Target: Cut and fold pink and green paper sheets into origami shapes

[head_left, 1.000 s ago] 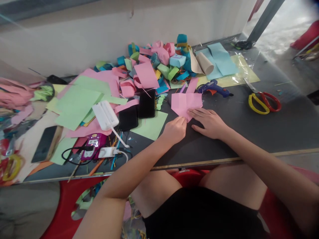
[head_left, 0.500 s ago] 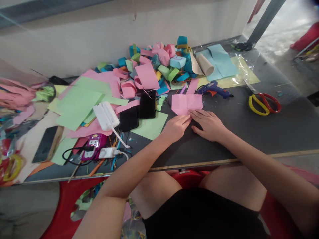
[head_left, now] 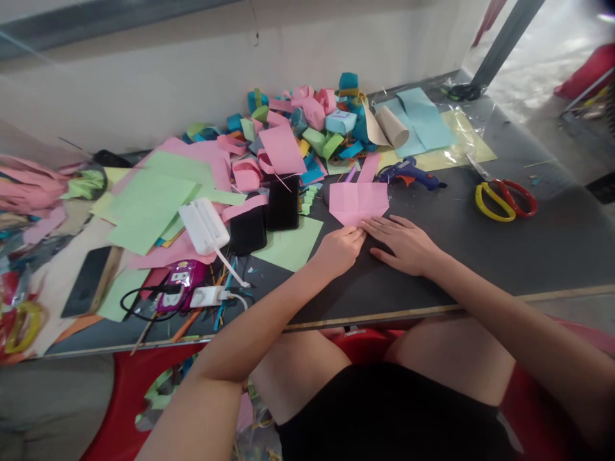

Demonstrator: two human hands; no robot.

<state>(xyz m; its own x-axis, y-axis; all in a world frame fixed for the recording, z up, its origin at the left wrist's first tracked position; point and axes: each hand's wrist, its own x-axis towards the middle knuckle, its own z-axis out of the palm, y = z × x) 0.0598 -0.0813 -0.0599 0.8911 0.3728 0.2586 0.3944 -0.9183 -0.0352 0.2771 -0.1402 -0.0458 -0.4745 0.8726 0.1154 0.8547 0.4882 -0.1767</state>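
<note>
A pink sheet of paper lies on the dark tabletop with fold lines across it, its near corners turned in so that it narrows toward me. My left hand is closed, its fingertips pinching the paper's narrow near end. Beside it my right hand rests flat with fingers stretched out, their tips touching the same end and the thumb apart. The fingers hide the very tip of the paper. Just beyond the sheet lies a blue glue gun.
Scissors with yellow and red handles lie at the right. Folded paper pieces are heaped against the wall. Green sheets, a white power bank, black phones and a purple power strip occupy the left.
Both hands have slid slightly toward me along the paper's near end, uncovering more of its narrowing part. The camera view has shifted a little.
</note>
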